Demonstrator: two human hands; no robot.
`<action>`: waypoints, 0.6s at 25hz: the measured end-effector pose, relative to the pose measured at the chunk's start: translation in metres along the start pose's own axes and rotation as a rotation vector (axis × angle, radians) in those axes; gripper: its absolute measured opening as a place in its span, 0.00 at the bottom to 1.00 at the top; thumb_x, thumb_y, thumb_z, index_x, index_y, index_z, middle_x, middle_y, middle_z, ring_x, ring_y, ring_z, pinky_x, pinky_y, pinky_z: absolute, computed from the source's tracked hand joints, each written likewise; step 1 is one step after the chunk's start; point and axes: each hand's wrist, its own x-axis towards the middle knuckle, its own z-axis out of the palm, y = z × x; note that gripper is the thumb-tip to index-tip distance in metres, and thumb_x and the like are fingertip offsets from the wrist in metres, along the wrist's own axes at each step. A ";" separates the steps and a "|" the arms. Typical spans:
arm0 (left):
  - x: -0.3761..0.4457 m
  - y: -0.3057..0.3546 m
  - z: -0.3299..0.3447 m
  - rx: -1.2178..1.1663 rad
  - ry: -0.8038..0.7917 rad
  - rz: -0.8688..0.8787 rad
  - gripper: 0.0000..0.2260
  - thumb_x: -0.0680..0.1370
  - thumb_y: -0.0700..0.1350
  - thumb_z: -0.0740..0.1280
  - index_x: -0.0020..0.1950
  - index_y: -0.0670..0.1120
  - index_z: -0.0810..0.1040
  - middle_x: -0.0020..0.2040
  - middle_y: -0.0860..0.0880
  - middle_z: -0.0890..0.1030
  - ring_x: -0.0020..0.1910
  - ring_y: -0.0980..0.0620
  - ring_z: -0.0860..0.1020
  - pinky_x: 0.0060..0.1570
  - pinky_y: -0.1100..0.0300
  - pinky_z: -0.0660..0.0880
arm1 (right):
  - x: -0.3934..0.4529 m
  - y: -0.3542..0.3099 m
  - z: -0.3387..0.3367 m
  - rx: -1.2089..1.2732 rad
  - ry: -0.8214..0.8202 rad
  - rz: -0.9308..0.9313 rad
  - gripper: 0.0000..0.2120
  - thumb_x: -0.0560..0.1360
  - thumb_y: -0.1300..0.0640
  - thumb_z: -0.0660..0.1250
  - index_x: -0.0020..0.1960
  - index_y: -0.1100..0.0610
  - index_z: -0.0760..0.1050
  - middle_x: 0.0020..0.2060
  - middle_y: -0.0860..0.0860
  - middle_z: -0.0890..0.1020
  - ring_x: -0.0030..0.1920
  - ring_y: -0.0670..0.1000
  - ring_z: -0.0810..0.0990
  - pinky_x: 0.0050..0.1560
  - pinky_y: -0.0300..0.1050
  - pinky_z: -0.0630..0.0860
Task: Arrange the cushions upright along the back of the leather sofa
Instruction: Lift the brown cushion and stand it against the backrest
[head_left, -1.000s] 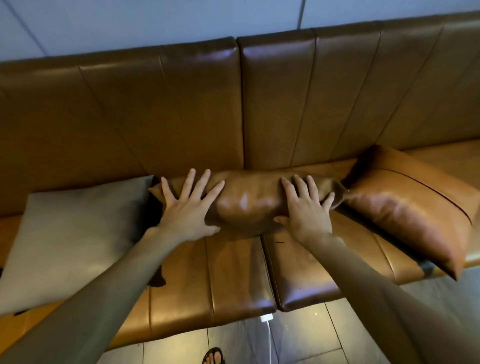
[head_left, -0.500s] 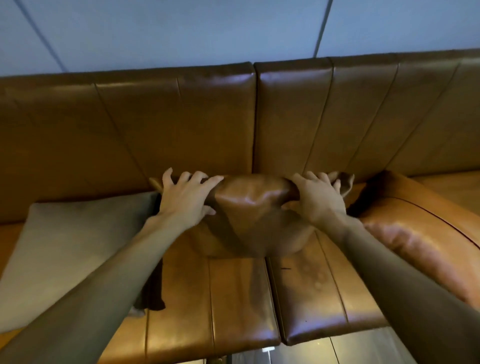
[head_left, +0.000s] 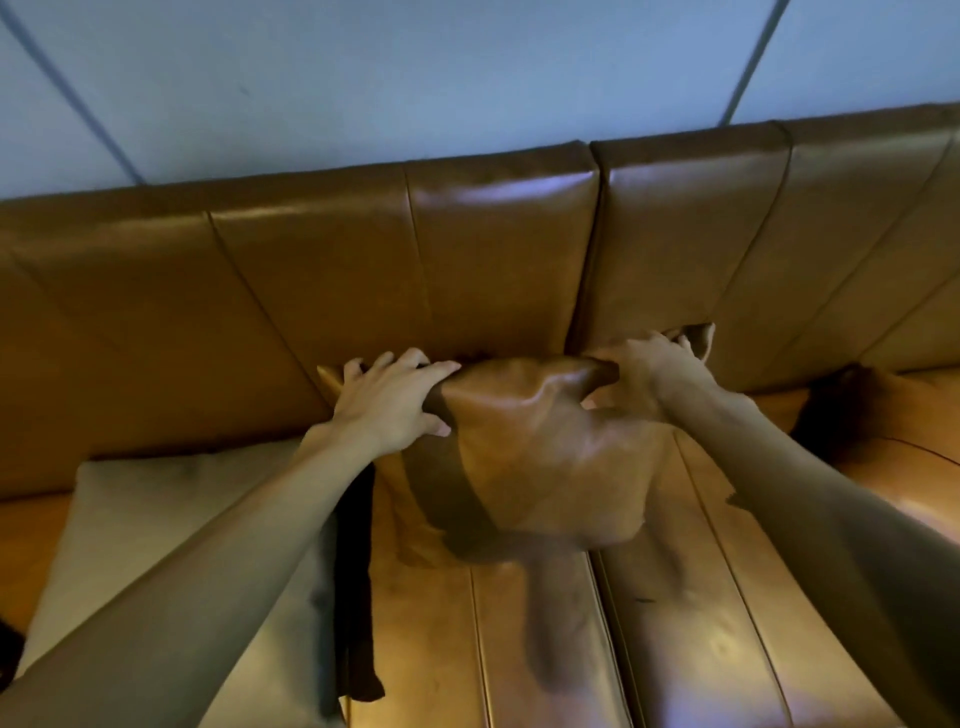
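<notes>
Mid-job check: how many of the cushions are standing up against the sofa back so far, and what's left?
None looks finished yet. In hand: both the left hand and right hand grip the top corners of the brown leather cushion, holding it up against the backrest. Left: the grey cushion lies flat on the seat, and the leather cushion at right, only partly in view, looks unarranged.

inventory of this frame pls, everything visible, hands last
leather sofa: 1, tan-brown, panelled backrest and seat fill most of the view
brown leather cushion: 1, tan-brown, centre, held up against the backrest
grey cushion: 1, grey, on the seat at the left
second leather cushion: 1, tan-brown, right edge, partly cut off
wall: 1, pale blue with dark seams, behind the sofa
left hand: 1, grips the centre cushion's top left
right hand: 1, grips its top right
</notes>
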 end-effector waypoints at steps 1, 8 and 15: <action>0.006 -0.003 -0.004 0.001 0.010 -0.005 0.33 0.75 0.60 0.69 0.76 0.62 0.58 0.73 0.52 0.66 0.72 0.44 0.64 0.69 0.39 0.59 | 0.007 -0.002 -0.004 0.003 0.011 0.003 0.23 0.74 0.42 0.67 0.68 0.42 0.71 0.62 0.50 0.77 0.68 0.58 0.68 0.72 0.65 0.56; 0.034 -0.013 0.008 0.000 0.042 -0.068 0.33 0.75 0.60 0.68 0.77 0.62 0.57 0.73 0.52 0.66 0.72 0.44 0.64 0.70 0.40 0.58 | 0.042 -0.002 0.011 0.043 0.102 -0.038 0.24 0.74 0.42 0.67 0.69 0.42 0.71 0.67 0.49 0.74 0.70 0.57 0.65 0.72 0.68 0.50; 0.036 -0.019 -0.006 -0.025 0.010 -0.071 0.35 0.74 0.60 0.70 0.77 0.61 0.57 0.74 0.52 0.64 0.73 0.44 0.63 0.69 0.38 0.58 | 0.053 -0.001 0.001 0.030 0.082 -0.068 0.26 0.74 0.41 0.68 0.70 0.43 0.70 0.67 0.49 0.74 0.70 0.57 0.65 0.73 0.68 0.51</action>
